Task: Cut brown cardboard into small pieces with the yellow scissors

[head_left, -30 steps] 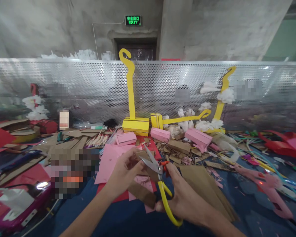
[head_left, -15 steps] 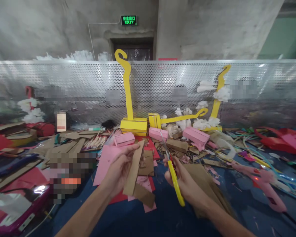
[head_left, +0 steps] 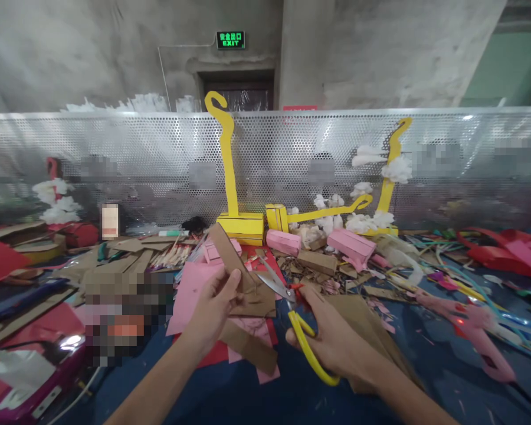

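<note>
My left hand [head_left: 215,310] pinches a brown cardboard strip [head_left: 228,248] between thumb and fingers, its far end tilted up to the left. In my right hand [head_left: 325,327] is a pair of scissors [head_left: 307,348] with yellow handles. Their blades are spread and point toward the strip's right side; I cannot tell whether they touch it. Below the hands lie another cardboard strip [head_left: 250,348], a flat cardboard piece [head_left: 263,302] and pink paper [head_left: 183,295] over red sheets.
Behind stand a yellow hook-topped piece on a box base [head_left: 240,227] and several pink boxes [head_left: 351,245]. A pink glue gun [head_left: 478,324] with a lit red light lies at right. A tissue box [head_left: 48,389] is at lower left. A perforated metal panel [head_left: 274,153] runs across the back.
The cardboard strip in my left hand has swung from leaning right to leaning left. The scissors have turned leftward toward it, and their blades have spread.
</note>
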The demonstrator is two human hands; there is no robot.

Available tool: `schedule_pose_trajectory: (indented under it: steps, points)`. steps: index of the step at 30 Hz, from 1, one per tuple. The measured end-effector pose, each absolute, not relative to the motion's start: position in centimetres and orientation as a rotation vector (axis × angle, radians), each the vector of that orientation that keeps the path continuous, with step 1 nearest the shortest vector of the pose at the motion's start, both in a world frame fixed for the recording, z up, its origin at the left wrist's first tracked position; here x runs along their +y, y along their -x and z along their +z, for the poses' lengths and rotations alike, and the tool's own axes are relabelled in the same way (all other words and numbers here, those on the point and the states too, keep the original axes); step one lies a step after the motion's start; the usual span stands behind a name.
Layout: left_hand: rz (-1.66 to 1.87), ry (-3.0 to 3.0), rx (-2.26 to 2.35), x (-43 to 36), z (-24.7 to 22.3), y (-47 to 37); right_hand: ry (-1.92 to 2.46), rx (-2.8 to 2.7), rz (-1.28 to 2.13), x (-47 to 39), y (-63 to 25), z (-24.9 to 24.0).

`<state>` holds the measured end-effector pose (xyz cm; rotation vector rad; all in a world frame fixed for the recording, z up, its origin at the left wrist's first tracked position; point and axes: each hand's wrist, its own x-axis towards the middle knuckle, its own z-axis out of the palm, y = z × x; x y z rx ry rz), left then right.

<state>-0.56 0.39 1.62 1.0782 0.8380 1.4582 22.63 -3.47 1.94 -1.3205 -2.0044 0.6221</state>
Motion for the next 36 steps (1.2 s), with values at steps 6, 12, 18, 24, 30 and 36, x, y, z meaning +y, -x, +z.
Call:
schedule_pose_trajectory:
  steps: [6, 12, 18, 24, 30, 36]
  points:
    - [1.405, -1.111, 0.801, 0.1, 2.0, 0.2, 1.351, -2.066, 0.623, -4.2, -21.8, 2.3]
    - [1.322, -1.210, 0.825, -0.4, 2.2, 0.1, 1.395, -2.102, 0.594, -4.1, -21.9, 2.2]
    - [1.292, -1.266, 0.771, -0.6, 2.1, 0.2, 1.385, -2.132, 0.494, -4.2, -22.0, 1.9]
    - [1.251, -1.263, 0.683, -0.8, 2.2, 0.0, 1.356, -2.152, 0.419, -4.0, -21.8, 1.7]
    - [1.280, -1.288, 0.672, -0.7, 2.3, 0.1, 1.338, -2.157, 0.416, -4.1, -21.9, 1.6]
    - [1.309, -1.298, 0.685, -0.8, 2.8, 0.0, 1.345, -2.138, 0.454, -3.8, -21.7, 1.4]
